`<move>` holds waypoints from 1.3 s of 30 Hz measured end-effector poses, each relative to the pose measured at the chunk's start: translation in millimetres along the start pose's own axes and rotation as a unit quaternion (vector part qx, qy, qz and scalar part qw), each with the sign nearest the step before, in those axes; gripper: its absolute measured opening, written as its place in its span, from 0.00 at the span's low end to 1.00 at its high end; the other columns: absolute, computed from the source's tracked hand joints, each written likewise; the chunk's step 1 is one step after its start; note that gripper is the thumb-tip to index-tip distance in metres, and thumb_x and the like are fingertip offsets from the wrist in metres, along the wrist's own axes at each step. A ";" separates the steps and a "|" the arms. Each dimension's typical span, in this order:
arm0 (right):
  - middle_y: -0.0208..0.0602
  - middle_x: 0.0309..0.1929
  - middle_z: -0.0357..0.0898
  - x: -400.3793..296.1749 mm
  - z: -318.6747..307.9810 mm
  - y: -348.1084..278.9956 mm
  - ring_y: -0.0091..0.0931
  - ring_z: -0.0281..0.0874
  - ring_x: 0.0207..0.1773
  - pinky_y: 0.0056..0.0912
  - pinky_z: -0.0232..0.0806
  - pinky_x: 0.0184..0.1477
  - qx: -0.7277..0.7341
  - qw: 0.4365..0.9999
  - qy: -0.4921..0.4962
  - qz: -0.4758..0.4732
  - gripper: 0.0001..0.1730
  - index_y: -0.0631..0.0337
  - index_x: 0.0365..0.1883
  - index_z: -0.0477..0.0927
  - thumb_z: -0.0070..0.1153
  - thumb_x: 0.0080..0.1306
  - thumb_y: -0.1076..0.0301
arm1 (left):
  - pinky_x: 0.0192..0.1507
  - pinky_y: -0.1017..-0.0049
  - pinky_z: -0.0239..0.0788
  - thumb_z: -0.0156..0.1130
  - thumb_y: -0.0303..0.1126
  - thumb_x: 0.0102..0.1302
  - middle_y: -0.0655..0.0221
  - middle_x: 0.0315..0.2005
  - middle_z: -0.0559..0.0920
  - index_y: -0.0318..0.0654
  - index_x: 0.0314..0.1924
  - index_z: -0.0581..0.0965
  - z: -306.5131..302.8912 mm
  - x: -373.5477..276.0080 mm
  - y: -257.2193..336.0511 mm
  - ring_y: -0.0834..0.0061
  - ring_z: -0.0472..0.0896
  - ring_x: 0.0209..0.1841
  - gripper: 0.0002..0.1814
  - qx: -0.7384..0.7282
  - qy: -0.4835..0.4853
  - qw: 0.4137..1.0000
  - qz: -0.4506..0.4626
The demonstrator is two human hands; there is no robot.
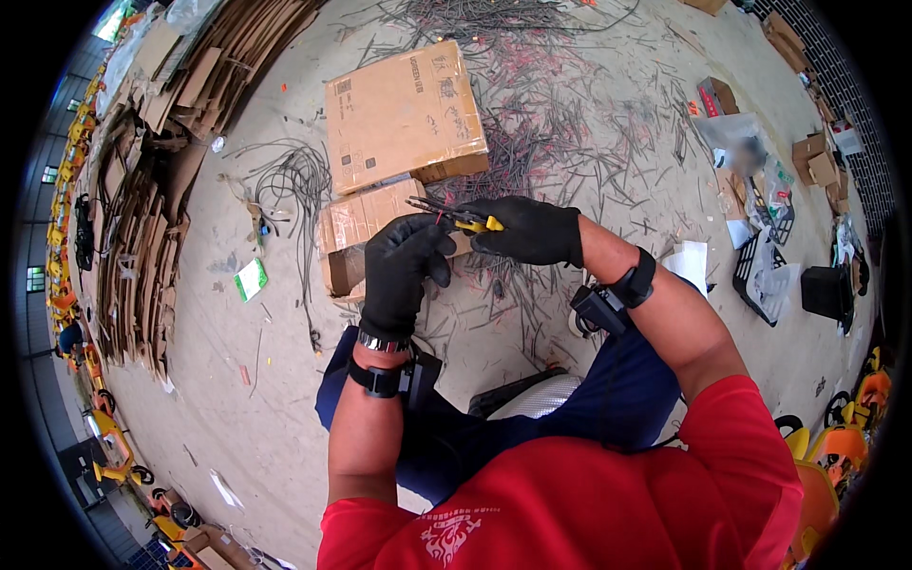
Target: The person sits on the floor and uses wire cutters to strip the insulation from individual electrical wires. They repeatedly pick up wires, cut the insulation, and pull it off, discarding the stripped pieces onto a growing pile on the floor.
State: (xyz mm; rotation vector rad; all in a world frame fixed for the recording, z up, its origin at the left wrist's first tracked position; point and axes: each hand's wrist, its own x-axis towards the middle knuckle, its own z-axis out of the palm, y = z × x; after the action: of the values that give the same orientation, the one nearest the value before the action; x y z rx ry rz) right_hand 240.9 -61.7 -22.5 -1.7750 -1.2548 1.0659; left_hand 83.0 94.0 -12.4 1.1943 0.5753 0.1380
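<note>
My right hand (pixel 534 229), in a black glove, grips wire strippers or pliers with yellow handles (pixel 484 224). The dark jaws point to the left. Close under them is my gloved left hand (pixel 400 267), its fingers bent together around a thin red wire (pixel 439 216) that shows by the jaws. How far the jaws are closed on the wire cannot be made out. Beyond my hands lies a large taped cardboard box (pixel 399 114) bearing writing. A smaller cardboard box (pixel 370 217) with an open end sits partly behind my left hand.
Cut cable pieces and red wire scraps (pixel 527 135) cover the floor ahead. A loose cable bundle (pixel 285 178) lies left of the boxes. Flattened cardboard (pixel 132 285) is stacked farther left. On the right are a black plastic crate (pixel 755 285), a black bin (pixel 826 292) and papers (pixel 687 263).
</note>
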 end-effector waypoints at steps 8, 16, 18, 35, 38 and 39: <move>0.38 0.37 0.80 2.1 -3.0 1.8 0.24 0.73 0.38 0.33 0.68 0.44 0.048 0.999 -0.011 0.000 0.17 0.61 0.52 0.75 0.54 0.70 0.60 | 0.19 0.81 0.65 0.62 0.34 0.67 0.65 0.27 0.83 0.29 0.44 0.80 5.7 -1.7 5.7 0.80 0.75 0.17 0.14 0.017 0.013 1.000 -0.014; 0.36 0.37 0.79 2.2 -4.4 1.0 0.21 0.71 0.38 0.32 0.68 0.43 0.066 0.998 -0.020 0.012 0.18 0.61 0.54 0.75 0.54 0.71 0.60 | 0.19 0.81 0.64 0.59 0.35 0.68 0.66 0.26 0.82 0.29 0.41 0.81 4.4 -5.8 6.1 0.80 0.75 0.16 0.14 0.065 -0.003 0.997 0.035; 0.35 0.37 0.79 1.7 -5.4 1.3 0.21 0.70 0.38 0.31 0.68 0.43 0.061 0.998 -0.017 0.006 0.18 0.61 0.54 0.75 0.55 0.70 0.61 | 0.19 0.82 0.63 0.57 0.36 0.69 0.67 0.27 0.83 0.30 0.42 0.81 2.6 -4.2 3.9 0.80 0.75 0.17 0.15 0.076 -0.015 0.996 0.042; 0.52 0.56 0.74 -6.9 11.4 -12.8 0.44 0.73 0.58 0.45 0.63 0.62 -0.329 0.902 0.236 -0.149 0.32 0.67 0.67 0.64 0.51 0.64 0.67 | 0.25 0.79 0.69 0.55 0.31 0.67 0.63 0.27 0.84 0.26 0.38 0.80 5.8 -5.8 0.1 0.77 0.78 0.21 0.13 0.040 0.010 0.995 0.086; 0.48 0.58 0.72 -8.1 9.6 -16.0 0.40 0.70 0.62 0.47 0.59 0.65 -0.406 0.863 0.258 -0.154 0.32 0.64 0.67 0.66 0.50 0.63 0.67 | 0.27 0.78 0.71 0.54 0.30 0.66 0.61 0.29 0.85 0.26 0.40 0.80 1.7 -3.5 -4.0 0.76 0.79 0.23 0.13 0.104 -0.023 0.983 0.151; 0.47 0.59 0.72 -8.0 9.3 -16.8 0.39 0.69 0.62 0.47 0.58 0.66 -0.423 0.852 0.266 -0.156 0.31 0.64 0.66 0.66 0.50 0.64 0.67 | 0.27 0.78 0.71 0.54 0.30 0.66 0.61 0.30 0.85 0.26 0.41 0.80 2.3 -3.6 -5.4 0.76 0.80 0.23 0.13 0.104 -0.023 0.980 0.168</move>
State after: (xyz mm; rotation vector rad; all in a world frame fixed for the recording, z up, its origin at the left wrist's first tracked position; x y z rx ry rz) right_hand 224.7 -63.9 -9.8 -2.1422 -1.6758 -0.2549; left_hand 80.0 88.7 -15.5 1.4899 0.3488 0.3425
